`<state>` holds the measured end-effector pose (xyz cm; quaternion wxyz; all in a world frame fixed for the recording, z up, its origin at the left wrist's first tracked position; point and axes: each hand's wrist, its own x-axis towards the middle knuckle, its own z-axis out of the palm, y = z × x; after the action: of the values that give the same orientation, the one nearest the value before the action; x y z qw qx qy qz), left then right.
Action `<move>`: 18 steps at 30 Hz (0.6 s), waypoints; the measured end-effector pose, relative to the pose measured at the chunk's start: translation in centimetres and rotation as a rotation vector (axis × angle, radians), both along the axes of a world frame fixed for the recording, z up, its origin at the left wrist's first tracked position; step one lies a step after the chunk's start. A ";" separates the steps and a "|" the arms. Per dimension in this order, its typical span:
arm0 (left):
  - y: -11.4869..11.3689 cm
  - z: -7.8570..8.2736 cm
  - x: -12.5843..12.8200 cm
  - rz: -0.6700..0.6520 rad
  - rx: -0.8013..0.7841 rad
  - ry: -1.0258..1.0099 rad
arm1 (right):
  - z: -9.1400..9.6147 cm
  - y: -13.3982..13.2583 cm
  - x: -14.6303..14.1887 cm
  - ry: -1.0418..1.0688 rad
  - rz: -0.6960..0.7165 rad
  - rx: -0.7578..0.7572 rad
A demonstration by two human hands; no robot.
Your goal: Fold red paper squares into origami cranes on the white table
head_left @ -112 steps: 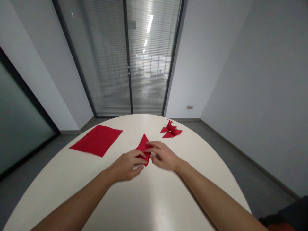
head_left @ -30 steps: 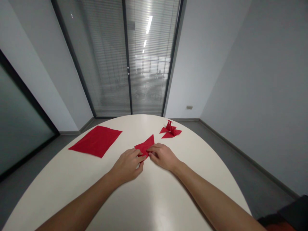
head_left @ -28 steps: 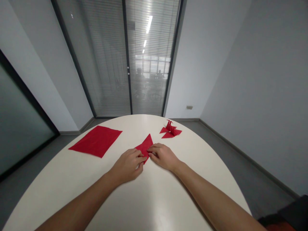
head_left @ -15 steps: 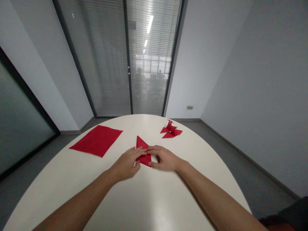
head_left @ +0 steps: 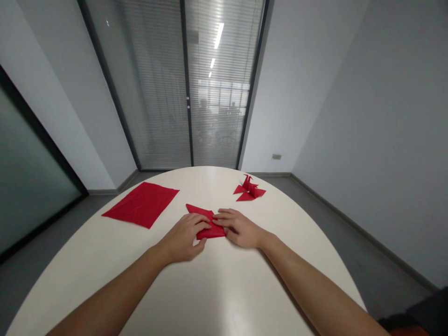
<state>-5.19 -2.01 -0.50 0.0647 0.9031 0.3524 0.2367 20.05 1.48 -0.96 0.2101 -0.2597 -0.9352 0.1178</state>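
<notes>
A folded piece of red origami paper [head_left: 212, 231] lies on the table in front of me, one pointed flap reaching to the far left. My left hand [head_left: 184, 237] has its fingers over the left part, with the thumb at the near edge, closed on the paper. From the other side, my right hand [head_left: 241, 228] rests its fingertips on the right part, its thumb by the right corner, holding it too. The fingers hide some of the folds.
A flat red paper sheet [head_left: 143, 205] lies to the left on the round white table [head_left: 182, 298]. Folded red paper cranes [head_left: 250, 189] stand close together near the far right edge. Beyond the table are a glass partition with blinds [head_left: 157, 116] and grey walls.
The folded paper has turned counterclockwise, so its far point now lies to the left. My right fingers have shifted on it, and the thumb has drawn in toward the right corner.
</notes>
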 end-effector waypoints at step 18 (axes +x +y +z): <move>-0.1 -0.1 -0.5 0.004 -0.014 0.027 | 0.6 0.0 -0.2 0.061 -0.008 0.025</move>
<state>-5.69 -2.07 -0.58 0.0656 0.9050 0.3568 0.2222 19.87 1.51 -0.38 0.2422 -0.2570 -0.9287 0.1130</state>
